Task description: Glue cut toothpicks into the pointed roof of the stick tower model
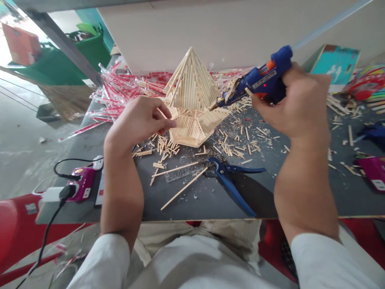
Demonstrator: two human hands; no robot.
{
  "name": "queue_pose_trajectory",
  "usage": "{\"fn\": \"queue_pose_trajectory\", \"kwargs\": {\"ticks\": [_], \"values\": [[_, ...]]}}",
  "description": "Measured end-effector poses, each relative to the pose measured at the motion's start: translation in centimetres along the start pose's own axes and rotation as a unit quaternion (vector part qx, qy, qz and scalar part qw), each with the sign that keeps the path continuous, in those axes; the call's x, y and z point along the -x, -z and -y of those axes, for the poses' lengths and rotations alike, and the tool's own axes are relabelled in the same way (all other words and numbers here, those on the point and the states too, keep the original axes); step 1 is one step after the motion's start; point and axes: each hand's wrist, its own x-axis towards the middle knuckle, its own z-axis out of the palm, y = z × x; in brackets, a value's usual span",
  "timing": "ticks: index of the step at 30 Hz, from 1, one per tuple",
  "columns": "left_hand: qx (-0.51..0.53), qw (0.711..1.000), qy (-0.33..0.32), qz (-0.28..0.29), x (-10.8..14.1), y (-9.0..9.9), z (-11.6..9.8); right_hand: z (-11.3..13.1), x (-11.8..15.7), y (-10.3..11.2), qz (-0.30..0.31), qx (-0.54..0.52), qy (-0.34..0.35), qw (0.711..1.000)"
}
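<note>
A wooden stick model [192, 86] with a pointed roof and a flared, many-sided base stands on the grey table [180, 200]. My left hand [144, 118] is at the left side of the base, its thumb and fingertips pinched against the model's edge; whether a small piece is between them is hidden. My right hand [296, 96] is wrapped round a blue glue gun [264, 80], whose nozzle points down-left at the right side of the model, just under the roof. A short stick [249, 92] sits by my right thumb and fingertip.
Blue cutters [230, 184] lie in front, beside long sticks [184, 188] and a clear ruler [182, 174]. Short cut sticks [168, 146] are scattered around. Plastic-wrapped sticks [120, 88] are piled behind. A purple power socket [82, 184] is at the left edge.
</note>
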Motion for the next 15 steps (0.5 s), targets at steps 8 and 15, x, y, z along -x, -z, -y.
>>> {"fn": "queue_pose_trajectory", "kwargs": {"ticks": [8,15], "values": [[0.088,0.995,-0.022,0.049,0.7,0.0,-1.1,-5.1,-0.4,-0.8,0.115,0.09,-0.12,0.982],[0.21,0.969,-0.07,0.109,0.5,-0.7,-1.2,-10.9,0.6,-4.7,0.343,-0.06,-0.116,0.93]]}}
